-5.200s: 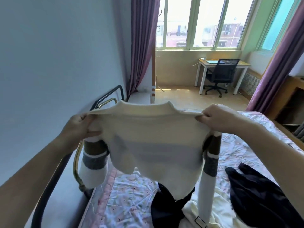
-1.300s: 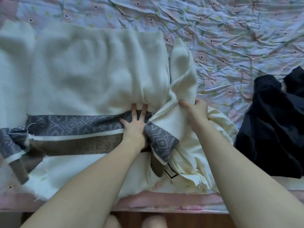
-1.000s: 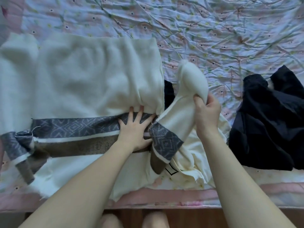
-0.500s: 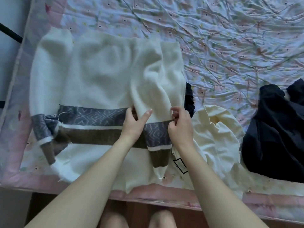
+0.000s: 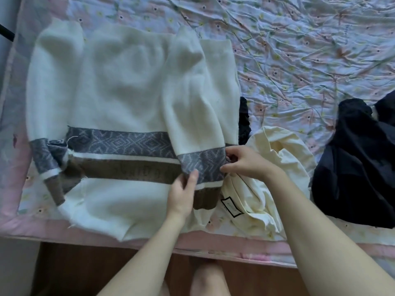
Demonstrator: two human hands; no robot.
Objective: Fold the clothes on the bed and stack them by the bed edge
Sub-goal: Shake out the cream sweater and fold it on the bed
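Floral bedsheet (image 5: 299,50), cream sweater (image 5: 119,86) with grey and brown bands, both hands pinching its folded-in sleeve (image 5: 198,116)

A bed fills nearly the whole view, covered by a crumpled quilt (image 5: 299,50) in pale blue and pink with small flowers printed all over it. A plain pink border (image 5: 224,242) runs along the quilt's near edge and up its left side. Below that edge lies a strip of brown wooden floor (image 5: 85,272), in shadow. At the far left stands a pale grey-blue wall (image 5: 5,28), with a thin black bar (image 5: 6,32) slanting across it close to the bed's corner. The light is soft and dim, with a cool bluish cast.
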